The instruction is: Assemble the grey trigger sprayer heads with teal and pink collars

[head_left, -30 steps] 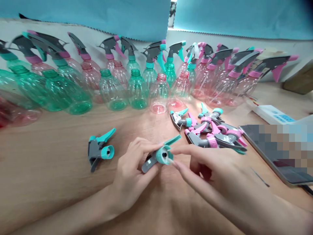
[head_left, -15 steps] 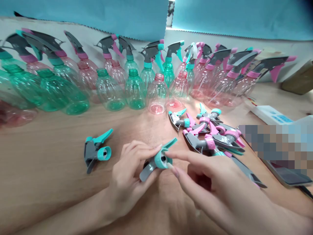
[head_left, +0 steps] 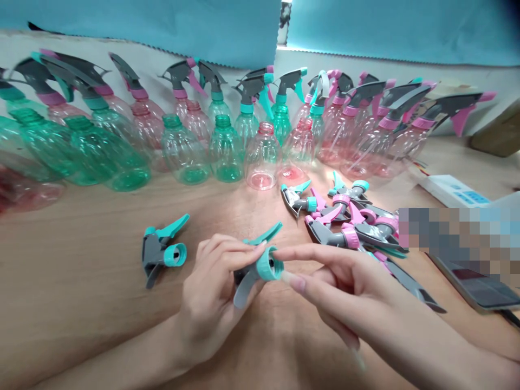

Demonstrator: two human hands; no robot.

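My left hand (head_left: 217,276) is closed around a grey trigger spray head (head_left: 244,290), whose teal screw collar (head_left: 266,265) faces right. Its teal trigger (head_left: 266,234) sticks up past my fingers. My right hand (head_left: 345,287) has its index fingertip at the collar's upper rim and its thumb at the lower right edge, so the two fingers span the collar; the other fingers hang loosely below. On the table to the left lies another spray head with a teal collar (head_left: 175,254). Clear pink bottles (head_left: 263,157) and green bottles (head_left: 225,151) without heads stand beyond my hands.
Several loose spray heads with pink and teal parts (head_left: 349,235) are piled on the right. Behind, bottles fitted with spray heads (head_left: 247,108) line the wall. A phone (head_left: 479,281) and a white box (head_left: 453,189) lie at the right.
The spray head has turned slightly in my left hand, its trigger shifting left. My right hand's lower fingers have loosened downward while index finger and thumb stay at the collar.
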